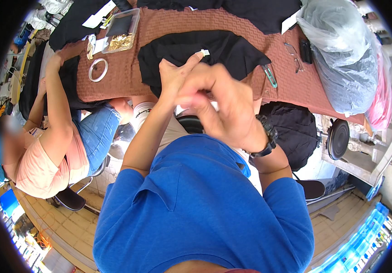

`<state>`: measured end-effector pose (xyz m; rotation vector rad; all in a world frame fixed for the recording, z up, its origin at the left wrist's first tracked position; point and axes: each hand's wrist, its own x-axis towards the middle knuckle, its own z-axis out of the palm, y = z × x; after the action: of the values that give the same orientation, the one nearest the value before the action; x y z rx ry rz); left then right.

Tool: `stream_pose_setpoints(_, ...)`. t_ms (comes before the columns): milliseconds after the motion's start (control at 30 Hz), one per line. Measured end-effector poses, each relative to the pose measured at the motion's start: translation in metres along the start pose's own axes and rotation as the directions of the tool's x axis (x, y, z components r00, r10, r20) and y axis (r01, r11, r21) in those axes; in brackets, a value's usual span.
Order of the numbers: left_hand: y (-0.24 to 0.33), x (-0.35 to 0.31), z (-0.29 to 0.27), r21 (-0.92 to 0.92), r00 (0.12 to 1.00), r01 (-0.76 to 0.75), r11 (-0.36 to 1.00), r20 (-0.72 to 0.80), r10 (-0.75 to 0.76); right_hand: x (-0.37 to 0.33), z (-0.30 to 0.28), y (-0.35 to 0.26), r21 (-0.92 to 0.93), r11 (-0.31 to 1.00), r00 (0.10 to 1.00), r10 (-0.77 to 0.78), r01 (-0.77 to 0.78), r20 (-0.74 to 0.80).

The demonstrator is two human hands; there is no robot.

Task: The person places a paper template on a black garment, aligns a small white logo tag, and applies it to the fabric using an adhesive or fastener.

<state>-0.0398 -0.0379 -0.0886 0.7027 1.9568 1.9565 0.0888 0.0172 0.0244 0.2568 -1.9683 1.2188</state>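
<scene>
A black cloth garment point(223, 45) lies on the brown-covered table in front of me, with a small white label point(203, 53) on it. My left hand point(177, 77) is closed on the garment's near part, its thumb pressed down beside the label. Raised nearer to me, my right hand point(225, 107) wears a black watch and partly covers the left hand and the cloth. Its fingers are curled into a pinch and somewhat blurred; anything between the fingertips is too small to make out. Green-handled thread snips point(270, 76) lie right of the garment.
A clear plastic box point(134, 27) of gold-coloured pieces and a white ring point(98, 70) lie to the left. On the right are eyeglasses point(294, 57), a black case point(305, 51) and bulky plastic bags point(341, 50). At left, a person point(50, 154) handles black cloth.
</scene>
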Motion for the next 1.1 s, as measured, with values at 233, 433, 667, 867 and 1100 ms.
stream_pose_setpoints(233, -0.002, 0.008, -0.001, -0.312, 0.977, 0.214, 0.926, 0.093, -0.194, -0.026, 0.012, 0.007, 0.09, 0.976, 0.98, 0.193, -0.196, 0.041)
stream_pose_setpoints(433, 0.022, 0.002, -0.003, -0.498, 0.914, 0.401, 0.769, 0.158, -0.374, -0.046, 0.012, 0.023, 0.184, 0.89, 0.907, 0.421, -0.418, 0.022)
stream_pose_setpoints(667, 0.018, 0.004, 0.001, -0.52, 0.916, 0.401, 0.755, 0.226, -0.331, -0.046, 0.024, -0.002, 0.209, 0.952, 0.972, 0.2, -0.223, 0.126)
stream_pose_setpoints(867, 0.032, 0.001, -0.001, -0.454, 0.874, 0.483, 0.749, 0.199, -0.443, -0.046, 0.022, 0.016, 0.167, 0.949, 0.963, 0.271, -0.268, 0.008)
stream_pose_setpoints(1100, 0.03, -0.003, -0.002, -0.543, 0.841, 0.538, 0.644, 0.301, -0.449, -0.058, 0.016, 0.084, 0.13, 0.878, 0.749, 0.463, -0.461, -0.474)
